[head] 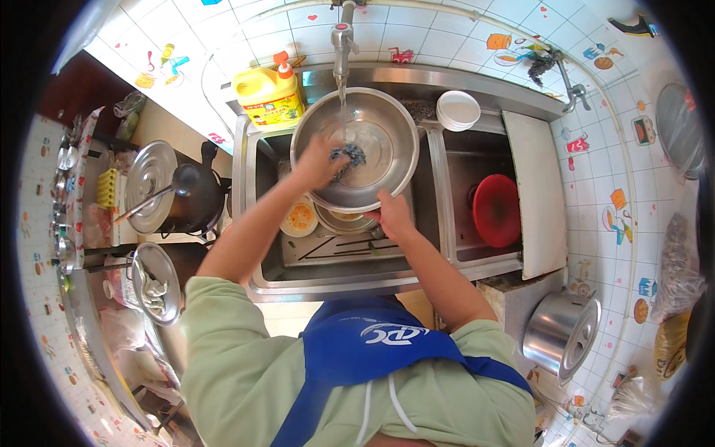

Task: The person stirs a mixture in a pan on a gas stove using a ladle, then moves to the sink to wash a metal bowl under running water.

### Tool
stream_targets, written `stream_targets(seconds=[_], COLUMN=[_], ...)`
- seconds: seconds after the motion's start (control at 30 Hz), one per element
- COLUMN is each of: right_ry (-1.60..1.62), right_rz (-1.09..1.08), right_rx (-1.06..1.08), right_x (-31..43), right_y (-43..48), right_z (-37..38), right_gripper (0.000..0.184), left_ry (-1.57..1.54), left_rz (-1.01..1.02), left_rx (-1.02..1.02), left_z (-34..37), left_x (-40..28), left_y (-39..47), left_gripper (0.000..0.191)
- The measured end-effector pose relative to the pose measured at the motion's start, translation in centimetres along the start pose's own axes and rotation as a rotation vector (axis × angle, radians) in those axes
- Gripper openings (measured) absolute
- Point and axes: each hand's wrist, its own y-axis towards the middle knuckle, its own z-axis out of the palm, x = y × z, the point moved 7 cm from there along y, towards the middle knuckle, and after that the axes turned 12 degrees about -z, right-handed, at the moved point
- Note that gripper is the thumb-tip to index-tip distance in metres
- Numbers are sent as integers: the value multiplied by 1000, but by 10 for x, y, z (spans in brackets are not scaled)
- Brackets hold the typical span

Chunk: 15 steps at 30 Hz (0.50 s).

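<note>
A wide stainless steel basin (385,120) is held tilted over the left bowl of a metal sink (346,291), under a running faucet (342,50). My left hand (319,163), slightly blurred, presses a dark bluish scrubber (351,156) against the inside of the basin. At the near rim, my right hand (394,217) grips the basin, thumb up. Beneath it in the sink sit a bowl with orange residue (300,217), a partly hidden metal bowl (341,223) and several chopsticks (363,250).
A yellow detergent jug (269,100) stands behind at left; white stacked bowls (458,110) sit on the back ledge. The right sink bowl holds a red basin (496,210), beside a pale board (535,195). A wok (195,198) stands left, a lidded steel pot (558,335) lower right.
</note>
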Motion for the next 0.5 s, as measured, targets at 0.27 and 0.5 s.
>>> stream_targets(seconds=[0.27, 0.5], right_ry=[-173, -177], right_rz=[20, -125], right_rx=[82, -30], right_x=[-32, -16], right_y=[-21, 1], right_z=[8, -13], right_gripper=[27, 25], left_ry=[-122, -283], left_rz=[-295, 185], left_rx=[-93, 327], left_z=[68, 125], left_x=[63, -14], left_y=[18, -32], left_gripper=[22, 15])
